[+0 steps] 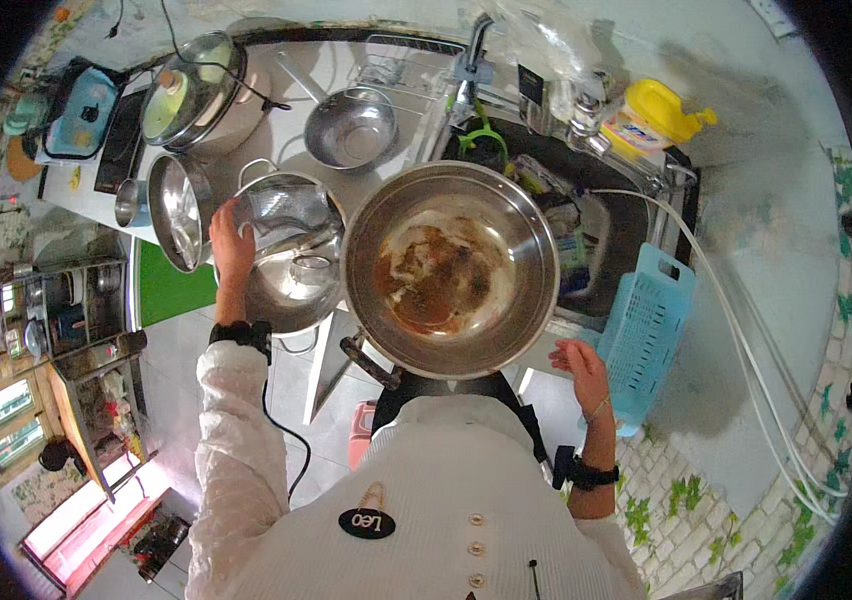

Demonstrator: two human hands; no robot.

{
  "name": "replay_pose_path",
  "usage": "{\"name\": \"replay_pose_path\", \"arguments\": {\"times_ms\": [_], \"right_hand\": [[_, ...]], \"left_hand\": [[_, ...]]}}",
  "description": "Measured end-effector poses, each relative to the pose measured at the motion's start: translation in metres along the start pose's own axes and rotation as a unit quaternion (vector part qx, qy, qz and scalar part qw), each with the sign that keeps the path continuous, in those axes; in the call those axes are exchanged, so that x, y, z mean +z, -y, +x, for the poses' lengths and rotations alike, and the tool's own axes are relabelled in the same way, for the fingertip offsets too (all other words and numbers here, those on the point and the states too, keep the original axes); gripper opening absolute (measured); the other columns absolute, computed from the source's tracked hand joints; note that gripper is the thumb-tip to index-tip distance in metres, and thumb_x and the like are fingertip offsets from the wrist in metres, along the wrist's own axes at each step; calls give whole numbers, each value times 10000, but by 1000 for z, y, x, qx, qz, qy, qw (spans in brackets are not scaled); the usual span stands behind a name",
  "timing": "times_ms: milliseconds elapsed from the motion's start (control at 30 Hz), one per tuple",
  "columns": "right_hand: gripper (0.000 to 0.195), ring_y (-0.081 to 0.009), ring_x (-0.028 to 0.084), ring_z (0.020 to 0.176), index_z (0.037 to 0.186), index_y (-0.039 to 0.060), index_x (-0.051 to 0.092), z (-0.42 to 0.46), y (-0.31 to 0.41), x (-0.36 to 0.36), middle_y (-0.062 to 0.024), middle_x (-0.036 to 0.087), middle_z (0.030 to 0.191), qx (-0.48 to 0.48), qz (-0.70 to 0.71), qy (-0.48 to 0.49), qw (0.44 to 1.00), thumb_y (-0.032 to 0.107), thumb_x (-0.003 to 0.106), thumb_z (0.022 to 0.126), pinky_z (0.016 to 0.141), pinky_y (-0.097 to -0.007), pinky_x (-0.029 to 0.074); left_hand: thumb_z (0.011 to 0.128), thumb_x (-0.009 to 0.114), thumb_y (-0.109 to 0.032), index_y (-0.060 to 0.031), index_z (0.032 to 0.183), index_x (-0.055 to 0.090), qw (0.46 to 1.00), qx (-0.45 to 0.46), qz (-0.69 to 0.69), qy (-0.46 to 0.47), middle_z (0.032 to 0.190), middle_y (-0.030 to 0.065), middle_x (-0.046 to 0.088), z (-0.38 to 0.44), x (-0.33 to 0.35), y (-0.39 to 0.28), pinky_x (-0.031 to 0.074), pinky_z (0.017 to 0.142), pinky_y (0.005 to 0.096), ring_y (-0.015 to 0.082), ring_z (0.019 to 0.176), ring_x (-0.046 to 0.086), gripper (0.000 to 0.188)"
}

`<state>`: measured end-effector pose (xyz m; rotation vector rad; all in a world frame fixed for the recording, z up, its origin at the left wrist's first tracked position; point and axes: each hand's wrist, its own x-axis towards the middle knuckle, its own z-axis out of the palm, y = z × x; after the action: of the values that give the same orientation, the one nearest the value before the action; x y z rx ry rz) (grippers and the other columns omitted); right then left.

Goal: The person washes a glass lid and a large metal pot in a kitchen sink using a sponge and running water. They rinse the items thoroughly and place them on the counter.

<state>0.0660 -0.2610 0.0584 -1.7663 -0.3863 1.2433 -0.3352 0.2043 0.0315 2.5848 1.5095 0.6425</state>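
Note:
A large stainless steel wok (pixel 441 262) with brown residue on its inside sits before me, over the sink's near edge. My left hand (pixel 232 244) is at the left rim of a steel pot (pixel 268 296), its thumb over the rim; the grip is not clear. Inside that pot lie a steel strainer or basket and a small round metal piece. My right hand (pixel 582 371) is to the right of the wok's lower rim, fingers loosely bent, holding nothing. Left of my left hand a shiny steel bowl or lid (pixel 181 214) stands tilted.
A steel pan (pixel 351 127) and a glass-lidded electric pot (pixel 200 97) stand on the counter. Right of the wok are the dark sink (pixel 606 262), a blue plastic basket (pixel 647 330) and a yellow bottle (pixel 647 116). A faucet (pixel 474 64) rises behind.

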Motion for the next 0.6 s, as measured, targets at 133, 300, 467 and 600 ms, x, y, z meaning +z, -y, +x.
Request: {"name": "replay_pose_path", "arguments": {"times_ms": [133,300,467,600], "right_hand": [[438,-203,597,935,1202,18,485,6,13,28,-113,599,1055,73,55,-33,995,351,517,918,796,-351,508],[486,-252,598,977,1198,23,481,39,20,67,-115,575,1121,187,189,-3,964,363,580,865,801,-406,525],[308,-267,612,887,1031,-21,537,63,-19,65,-136,586,998,212,253,19,944,175,584,798,771,-424,534],[237,-291,618,832,955,-59,524,50,-10,31,-160,580,934,186,219,-64,956,73,552,760,749,-460,549]], "left_hand": [[739,569,7,-47,1144,534,989,-32,-145,17,1125,135,563,-11,-15,-43,406,913,384,311,1053,522,410],[837,534,-18,-33,1120,568,927,-103,-345,104,1122,103,584,-47,-12,-80,450,863,304,200,1038,558,285],[865,511,-13,-25,1132,568,899,-155,-377,159,1091,82,604,-64,-16,-104,467,834,275,167,1016,573,273],[867,504,-7,-18,1122,572,900,-145,-391,130,1071,80,610,-70,-19,-106,463,836,268,155,992,583,264]]}}
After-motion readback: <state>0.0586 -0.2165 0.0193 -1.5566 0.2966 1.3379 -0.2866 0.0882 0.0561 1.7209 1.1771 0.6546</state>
